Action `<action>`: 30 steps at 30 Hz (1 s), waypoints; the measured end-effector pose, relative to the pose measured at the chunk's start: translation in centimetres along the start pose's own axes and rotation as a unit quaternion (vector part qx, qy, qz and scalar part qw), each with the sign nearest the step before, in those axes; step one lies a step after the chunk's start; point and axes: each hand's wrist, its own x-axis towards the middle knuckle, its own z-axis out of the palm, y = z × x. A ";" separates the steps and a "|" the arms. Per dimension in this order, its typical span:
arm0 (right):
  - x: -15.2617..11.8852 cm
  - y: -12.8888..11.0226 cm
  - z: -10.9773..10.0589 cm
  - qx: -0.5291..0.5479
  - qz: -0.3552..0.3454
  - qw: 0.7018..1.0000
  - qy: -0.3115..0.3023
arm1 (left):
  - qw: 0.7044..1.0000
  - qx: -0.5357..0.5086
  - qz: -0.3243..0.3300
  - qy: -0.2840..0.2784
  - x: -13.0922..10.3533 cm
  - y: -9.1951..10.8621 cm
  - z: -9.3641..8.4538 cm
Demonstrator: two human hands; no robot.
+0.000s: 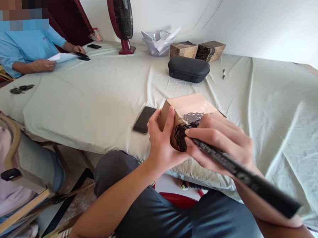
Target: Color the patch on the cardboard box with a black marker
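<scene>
My left hand grips a brown cardboard box by its left end, thumb and fingers spread around the side. In my right hand is a thick black marker pen, held like a pencil and pointing down-left at the box. Dense black scribble covers the near side of the box and part of its top. My right fingers hide the marker's tip and the box's right portion. Just left of the box lies a dark smartphone on the cloth-covered table.
Behind the box sits a black zip case, with two cardboard boxes beyond it, one partly blackened. A plastic basket of papers, a red fan and a small pen are on the table. A person in blue holds paper across it.
</scene>
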 end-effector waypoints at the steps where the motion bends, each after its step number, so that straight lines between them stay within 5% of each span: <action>1: -0.1 0.1 0.1 0.029 0.026 0.999 0.024 | 1.000 -0.007 0.003 0.004 0.1 0.1 -0.1; 5: -0.4 0.8 0.2 0.091 0.110 0.986 0.085 | 1.000 -0.010 0.002 -0.004 0.3 0.4 -0.6; 13: -1.0 1.7 0.3 0.180 0.187 0.962 0.088 | 1.000 -0.019 0.021 -0.010 0.6 0.2 -0.8; 30: -1.4 3.5 0.2 0.060 0.239 0.958 0.150 | 0.999 -0.029 0.022 -0.017 0.7 -0.3 -0.8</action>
